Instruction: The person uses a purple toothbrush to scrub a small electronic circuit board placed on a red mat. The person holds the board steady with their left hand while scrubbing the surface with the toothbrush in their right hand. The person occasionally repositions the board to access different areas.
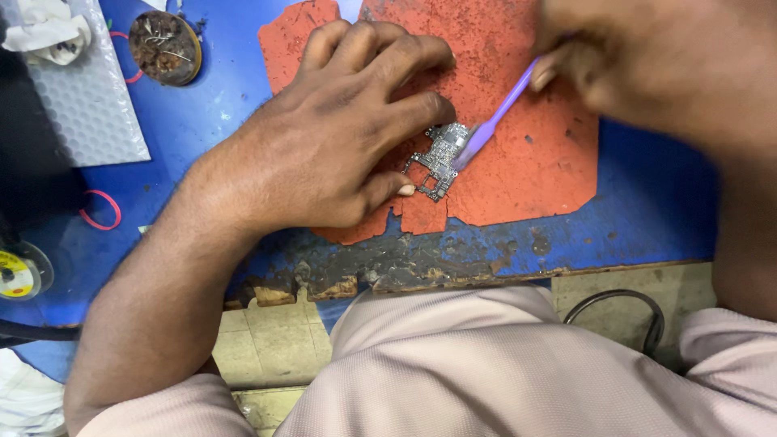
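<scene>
A small circuit board (pixel 438 160), silver-grey and crowded with tiny parts, lies near the middle of the frame on a worn orange mat (pixel 534 154). The left hand (pixel 324 137) rests over the mat from the left, fingers curled, with the thumb tip and the index fingertip pressed against the board's left and upper edges, pinning it flat rather than lifting it. The right hand (pixel 599 57) comes in from the upper right corner, partly blurred and cut off by the frame edge; it pinches the upper end of a purple brush (pixel 495 116), whose handle slants down and to the left so that its flat tip touches the right side of the board. The mat has ragged, nibbled edges and dark specks, and it sits on a blue table (pixel 647 202) whose near edge, at the lower middle of the frame, is chipped and blackened down to bare wood. In the upper left of the frame stands a round tin (pixel 165 47) filled with brownish scraps and bits of wire, just beside a sheet of grey bubble wrap (pixel 77 105) with crumpled white cloth on top of it. A pink rubber band (pixel 101 209) lies on the table at the left, well apart from the mat. The person's pale pink shirt (pixel 486 364) fills the bottom of the frame.
</scene>
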